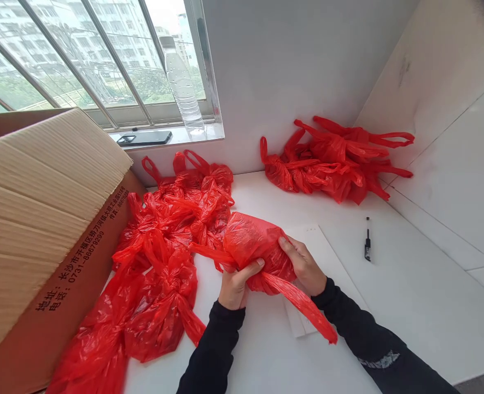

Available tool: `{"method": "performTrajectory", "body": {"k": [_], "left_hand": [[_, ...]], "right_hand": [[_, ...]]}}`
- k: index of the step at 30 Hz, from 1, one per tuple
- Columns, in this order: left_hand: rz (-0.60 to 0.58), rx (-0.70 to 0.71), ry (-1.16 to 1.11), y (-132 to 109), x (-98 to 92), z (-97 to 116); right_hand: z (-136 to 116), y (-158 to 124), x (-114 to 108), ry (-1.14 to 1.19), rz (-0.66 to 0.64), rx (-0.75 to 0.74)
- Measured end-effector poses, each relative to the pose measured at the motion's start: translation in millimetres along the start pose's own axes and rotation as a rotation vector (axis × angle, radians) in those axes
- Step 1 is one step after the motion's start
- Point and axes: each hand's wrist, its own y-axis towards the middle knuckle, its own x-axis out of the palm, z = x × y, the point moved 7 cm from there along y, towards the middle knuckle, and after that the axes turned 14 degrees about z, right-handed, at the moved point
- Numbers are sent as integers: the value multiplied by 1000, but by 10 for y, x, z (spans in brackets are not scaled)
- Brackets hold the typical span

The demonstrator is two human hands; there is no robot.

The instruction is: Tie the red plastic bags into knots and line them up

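Between my two hands is a red plastic bag (256,241), bulging with contents I cannot make out. My left hand (237,284) grips its lower left side, thumb on top. On its right side my right hand (303,265) is closed around the bag, thumb across the film. One long handle strip hangs down to the right over my right wrist, and another sticks out to the left. Just left of my hands lie several knotted red bags (159,295), packed together. A flat white sheet or board (327,262) lies on the white table beneath my right hand.
A large cardboard box (53,219) stands open at the left. More red bags (332,164) are heaped against the back wall. A black marker (367,246) lies at the right. On the windowsill are a phone (145,138) and a water bottle (184,90).
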Motion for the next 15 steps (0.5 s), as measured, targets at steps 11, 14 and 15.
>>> {"method": "performTrajectory", "body": {"k": [11,14,15], "left_hand": [[0,0,-9,41,-29,-5],[-39,20,53,28,-7,-30],[-38,27,62,31,-12,-36]], "right_hand": [[49,64,-100,-31,-14,-39],[53,66,-115,3,-8,-26],[60,66,-115,9,-9,-20]]}}
